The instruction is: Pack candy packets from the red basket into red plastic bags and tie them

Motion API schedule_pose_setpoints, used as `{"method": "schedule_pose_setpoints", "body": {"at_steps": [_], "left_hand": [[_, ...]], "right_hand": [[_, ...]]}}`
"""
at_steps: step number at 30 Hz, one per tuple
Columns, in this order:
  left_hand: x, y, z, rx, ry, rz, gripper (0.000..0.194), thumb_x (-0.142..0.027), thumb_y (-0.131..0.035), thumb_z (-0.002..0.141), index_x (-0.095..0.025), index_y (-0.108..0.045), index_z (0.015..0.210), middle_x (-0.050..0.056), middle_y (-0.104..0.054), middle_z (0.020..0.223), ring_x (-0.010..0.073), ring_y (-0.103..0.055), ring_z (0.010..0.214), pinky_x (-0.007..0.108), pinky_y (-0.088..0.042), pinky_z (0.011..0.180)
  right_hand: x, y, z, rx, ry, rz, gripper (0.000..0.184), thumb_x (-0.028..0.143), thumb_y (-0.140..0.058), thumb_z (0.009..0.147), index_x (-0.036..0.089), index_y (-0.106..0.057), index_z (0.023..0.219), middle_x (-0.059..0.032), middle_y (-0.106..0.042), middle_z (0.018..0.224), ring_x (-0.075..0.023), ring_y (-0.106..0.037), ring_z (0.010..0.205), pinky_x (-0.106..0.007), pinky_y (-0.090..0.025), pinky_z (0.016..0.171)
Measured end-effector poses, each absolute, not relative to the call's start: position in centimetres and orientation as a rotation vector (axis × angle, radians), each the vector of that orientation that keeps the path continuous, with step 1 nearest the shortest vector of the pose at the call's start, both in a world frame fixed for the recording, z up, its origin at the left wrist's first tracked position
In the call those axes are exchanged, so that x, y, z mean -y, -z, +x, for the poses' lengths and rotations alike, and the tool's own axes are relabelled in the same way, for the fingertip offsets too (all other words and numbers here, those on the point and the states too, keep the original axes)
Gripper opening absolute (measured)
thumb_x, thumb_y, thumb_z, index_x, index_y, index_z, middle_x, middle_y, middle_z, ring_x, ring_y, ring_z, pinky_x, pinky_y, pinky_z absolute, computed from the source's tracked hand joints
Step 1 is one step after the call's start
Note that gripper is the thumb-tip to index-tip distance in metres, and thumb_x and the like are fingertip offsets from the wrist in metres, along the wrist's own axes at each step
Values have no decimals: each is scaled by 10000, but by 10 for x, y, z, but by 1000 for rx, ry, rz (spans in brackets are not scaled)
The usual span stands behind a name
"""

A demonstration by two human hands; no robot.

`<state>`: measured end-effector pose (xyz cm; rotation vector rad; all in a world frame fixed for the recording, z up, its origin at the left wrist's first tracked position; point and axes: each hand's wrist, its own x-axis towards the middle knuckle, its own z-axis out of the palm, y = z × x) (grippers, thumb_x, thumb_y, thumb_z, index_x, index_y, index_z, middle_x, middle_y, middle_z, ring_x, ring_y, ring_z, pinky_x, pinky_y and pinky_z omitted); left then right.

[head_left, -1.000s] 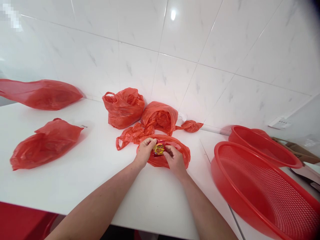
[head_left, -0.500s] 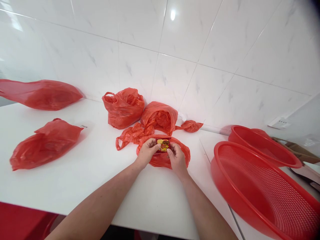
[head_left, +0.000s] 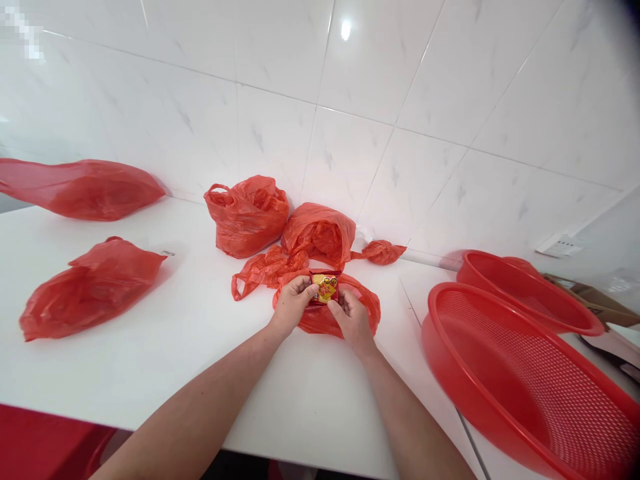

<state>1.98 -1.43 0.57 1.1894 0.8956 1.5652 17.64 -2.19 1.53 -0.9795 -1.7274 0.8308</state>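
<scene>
Between my hands is a small red and yellow snack packet point(head_left: 326, 288), its printed face turned up toward me. My left hand point(head_left: 294, 303) pinches its left side, thumb on the front. At the lower right edge, my right hand point(head_left: 354, 317) grips it with thumb and fingers. Beneath the packet and hands lies an open red plastic bag point(head_left: 320, 321) on the white table point(head_left: 300, 393). What the bag holds is hidden by my hands and the packet.
Behind stand two bulging red bags point(head_left: 249, 217) point(head_left: 320, 233), with a crumpled bag point(head_left: 270, 270) and a small knotted bag point(head_left: 384, 252) close by. More red bags point(head_left: 95, 290) point(head_left: 100, 191) lie left. Large red plastic baskets point(head_left: 500, 373) point(head_left: 530, 293) occupy the right. A tiled wall point(head_left: 280, 133) closes the back.
The packet has tilted to show more of its front and shifted slightly left. My right thumb has slid a little lower and left along it. The bags and baskets are unmoved.
</scene>
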Motion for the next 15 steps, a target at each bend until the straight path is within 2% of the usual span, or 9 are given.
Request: {"method": "schedule_pose_setpoints", "body": {"at_steps": [10, 15], "left_hand": [[19, -13, 21, -931, -1551, 1190, 241, -432, -648, 753, -194, -654, 794, -24, -666, 690, 128, -592, 633, 236, -457, 630], [21, -16, 20, -956, -1551, 1190, 234, -429, -638, 764, -196, -657, 768, -32, -654, 661, 123, -590, 640, 221, -452, 619]], "right_hand": [[22, -14, 176, 1758, -828, -949, 202, 409, -575, 832, 208, -577, 811, -4, -554, 703, -149, -502, 611, -273, -423, 559], [25, -17, 176, 1753, -944, -884, 227, 413, -529, 863, 203, -602, 912, -28, -612, 784, -158, -546, 660, -285, -471, 606]]}}
